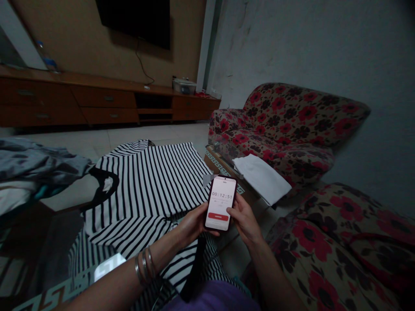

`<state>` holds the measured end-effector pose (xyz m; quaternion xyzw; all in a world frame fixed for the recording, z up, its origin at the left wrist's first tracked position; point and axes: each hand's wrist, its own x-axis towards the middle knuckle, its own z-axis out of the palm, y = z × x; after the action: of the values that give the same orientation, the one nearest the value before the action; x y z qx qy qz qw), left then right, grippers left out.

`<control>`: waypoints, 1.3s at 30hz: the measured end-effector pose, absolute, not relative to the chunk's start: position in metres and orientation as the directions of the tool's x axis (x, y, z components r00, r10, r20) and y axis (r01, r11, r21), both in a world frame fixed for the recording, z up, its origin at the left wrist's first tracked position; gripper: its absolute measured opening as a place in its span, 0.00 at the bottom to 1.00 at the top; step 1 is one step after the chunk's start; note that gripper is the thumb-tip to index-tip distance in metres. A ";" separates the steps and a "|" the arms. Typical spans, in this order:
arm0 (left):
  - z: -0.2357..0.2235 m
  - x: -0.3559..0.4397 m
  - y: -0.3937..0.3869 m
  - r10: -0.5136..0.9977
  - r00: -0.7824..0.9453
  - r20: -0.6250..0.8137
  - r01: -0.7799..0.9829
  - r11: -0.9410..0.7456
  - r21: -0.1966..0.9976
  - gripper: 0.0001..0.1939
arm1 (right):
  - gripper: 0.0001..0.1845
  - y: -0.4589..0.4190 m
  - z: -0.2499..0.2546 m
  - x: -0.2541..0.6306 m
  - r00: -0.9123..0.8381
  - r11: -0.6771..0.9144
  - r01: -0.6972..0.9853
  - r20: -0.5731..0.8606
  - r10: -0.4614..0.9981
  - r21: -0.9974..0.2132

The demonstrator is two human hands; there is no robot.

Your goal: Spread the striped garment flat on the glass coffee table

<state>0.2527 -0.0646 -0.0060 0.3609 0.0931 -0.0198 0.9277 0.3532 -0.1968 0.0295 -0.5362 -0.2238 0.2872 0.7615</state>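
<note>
Both my hands hold a smartphone point(220, 203) in front of me, its screen showing a timer at 00:12:51 above a red button. My left hand point(194, 224), with metal bangles on the wrist, grips its lower left edge. My right hand point(244, 218) holds its right edge. Below and beyond the phone, a black-and-white striped garment point(145, 181) with a black collar lies spread out. Its lower part is hidden behind my forearm.
A folded white cloth point(261, 178) lies on a cardboard box edge beside a red floral sofa point(288, 125). Another floral seat point(324, 246) fills the lower right. A heap of grey clothes point(32, 164) sits at left. A wooden TV cabinet point(97, 101) stands against the far wall.
</note>
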 end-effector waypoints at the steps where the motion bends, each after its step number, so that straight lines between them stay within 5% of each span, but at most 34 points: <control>1: -0.006 0.253 -0.065 0.029 0.982 -0.188 0.105 0.738 0.667 0.26 | 0.34 -0.197 0.030 0.353 0.736 0.262 -0.197 0.034 0.676 -0.945; 12: -0.002 0.252 -0.065 0.035 0.979 -0.201 0.113 0.729 0.675 0.25 | 0.25 -0.196 0.027 0.357 0.736 0.256 -0.229 0.005 0.677 -0.939; 33: 0.000 0.250 -0.073 -0.073 0.991 -0.114 0.132 0.705 0.697 0.24 | 0.24 -0.213 0.010 0.368 0.773 0.267 -0.323 -0.090 0.628 -0.908; 39: 0.003 0.250 -0.068 0.000 0.973 -0.233 0.180 0.632 0.754 0.28 | 0.24 -0.283 0.006 0.403 0.919 0.261 -0.191 -0.079 0.385 -0.946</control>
<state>0.2505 -0.0680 0.0027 0.4259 0.1058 -0.0502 0.8971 0.4033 -0.2835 0.0058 -0.5798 -0.0839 0.1823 0.7897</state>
